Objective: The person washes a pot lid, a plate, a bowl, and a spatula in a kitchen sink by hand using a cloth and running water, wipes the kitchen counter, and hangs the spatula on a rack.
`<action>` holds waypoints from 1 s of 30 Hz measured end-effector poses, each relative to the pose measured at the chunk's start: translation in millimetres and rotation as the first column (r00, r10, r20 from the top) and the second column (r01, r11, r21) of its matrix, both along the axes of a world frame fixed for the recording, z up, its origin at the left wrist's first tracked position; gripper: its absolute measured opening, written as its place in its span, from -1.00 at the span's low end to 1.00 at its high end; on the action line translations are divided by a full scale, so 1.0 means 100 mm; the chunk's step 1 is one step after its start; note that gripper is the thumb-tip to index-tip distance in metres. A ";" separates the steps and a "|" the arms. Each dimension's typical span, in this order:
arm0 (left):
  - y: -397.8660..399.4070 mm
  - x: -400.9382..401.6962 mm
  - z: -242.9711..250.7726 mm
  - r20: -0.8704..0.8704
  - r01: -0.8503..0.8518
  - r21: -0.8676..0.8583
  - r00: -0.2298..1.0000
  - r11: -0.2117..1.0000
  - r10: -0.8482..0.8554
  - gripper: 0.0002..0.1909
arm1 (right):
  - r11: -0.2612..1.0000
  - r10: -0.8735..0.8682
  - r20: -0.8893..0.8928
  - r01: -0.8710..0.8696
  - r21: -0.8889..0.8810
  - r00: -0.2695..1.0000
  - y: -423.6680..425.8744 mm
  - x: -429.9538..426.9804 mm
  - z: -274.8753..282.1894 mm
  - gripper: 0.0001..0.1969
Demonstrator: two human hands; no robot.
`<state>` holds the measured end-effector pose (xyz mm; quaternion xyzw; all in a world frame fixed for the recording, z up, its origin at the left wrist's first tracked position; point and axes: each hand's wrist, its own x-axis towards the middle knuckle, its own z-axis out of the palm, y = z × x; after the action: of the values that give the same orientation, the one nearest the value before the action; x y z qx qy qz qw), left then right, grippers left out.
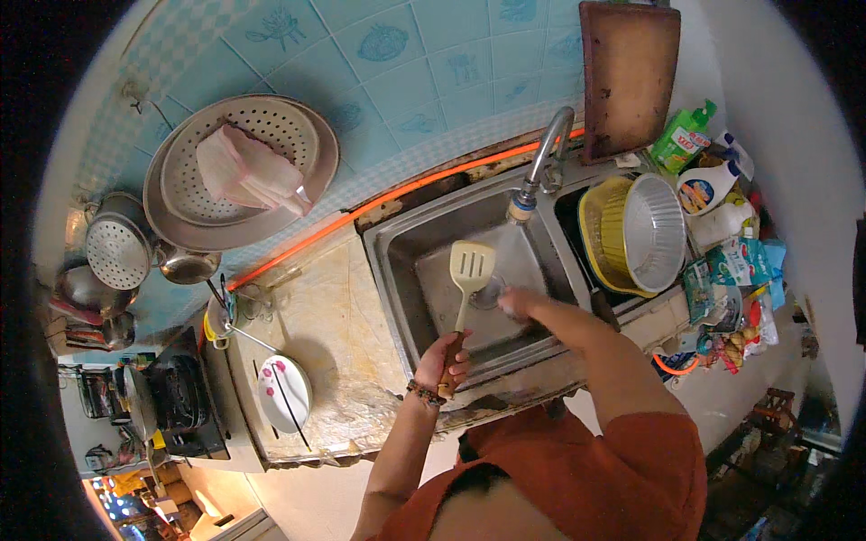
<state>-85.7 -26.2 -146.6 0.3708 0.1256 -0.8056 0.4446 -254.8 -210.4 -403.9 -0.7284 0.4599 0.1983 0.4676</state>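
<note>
My left hand (pixel 443 362) grips the wooden handle of a cream slotted turner (pixel 471 265), its head raised over the stainless steel sink (pixel 436 297). Blurred by motion, my right hand (pixel 517 304) is over the basin, to the right of the turner and apart from its head. Whether those fingers hold anything is unclear. Beyond the hands, a curved metal tap (pixel 553 135) ends in a short nozzle (pixel 521 206) above the basin. The drain (pixel 487 294) lies partly behind the turner.
Yellow and silver basins (pixel 653 233) are stacked right of the sink, with bottles (pixel 707 186) and packets beyond. A wooden board (pixel 629 81) leans behind. On the left counter a white flowered dish (pixel 284 399) has chopsticks across it. A perforated steamer tray (pixel 237 159) hangs on the tiles.
</note>
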 end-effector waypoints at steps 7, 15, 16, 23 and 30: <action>0.04 0.03 -0.09 0.258 0.130 0.012 0.958 0.991 -0.129 -0.88 | 0.950 -0.078 0.749 0.278 -0.145 0.658 -0.06 0.17 1.73 -0.53; -0.02 -0.22 0.04 0.464 0.313 -0.047 0.848 0.949 -0.257 -0.70 | 0.568 -0.037 0.463 0.400 -0.719 0.885 0.20 0.69 1.27 -0.61; 0.01 -0.21 0.02 0.424 0.268 -0.040 0.877 0.963 -0.227 -0.69 | 0.565 -0.056 0.468 0.415 -0.713 0.882 0.10 0.71 1.11 -0.61; 0.30 0.07 -0.35 0.817 0.441 0.154 0.447 0.884 -0.365 -0.79 | 0.587 -0.564 0.626 0.795 -0.154 0.538 -0.34 0.50 1.13 -0.58; 0.03 0.14 -0.32 0.755 0.632 0.355 -0.629 0.688 0.188 -0.83 | 0.573 0.239 0.823 0.609 -0.548 0.516 0.39 0.55 1.76 -0.61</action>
<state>-71.3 -23.4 -178.7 0.7459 -0.6424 -0.1421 0.1036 -199.4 -171.4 -227.7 -0.7906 0.2997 -0.4613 0.2689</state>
